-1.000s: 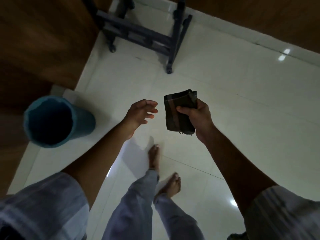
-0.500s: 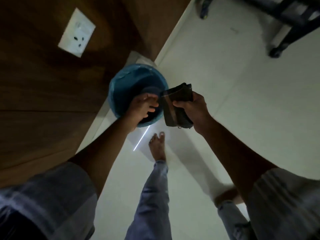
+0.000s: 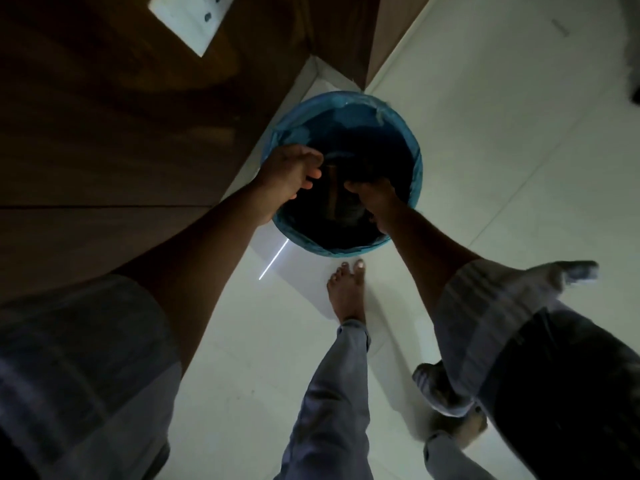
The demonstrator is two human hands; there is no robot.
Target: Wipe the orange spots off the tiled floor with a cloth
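Note:
A dark folded cloth (image 3: 341,199) hangs over the mouth of a blue lined bin (image 3: 417,161), hard to make out against the dark inside. My right hand (image 3: 375,202) is shut on the cloth's right side. Beside the cloth's left edge is my left hand (image 3: 289,178) with its fingers curled; whether it grips the cloth does not show. The white tiled floor (image 3: 491,174) spreads to the right and below. No orange spots are visible on it.
A dark wooden wall panel (image 3: 104,133) with a white socket (image 3: 188,19) fills the left, and the bin stands in its corner. My bare foot (image 3: 346,292) is planted just in front of the bin. A dark blurred shape (image 3: 633,50) cuts in at the upper right edge.
The view has swung left and down onto the bin. Both hands have moved forward over the bin's opening, carrying the cloth with them.

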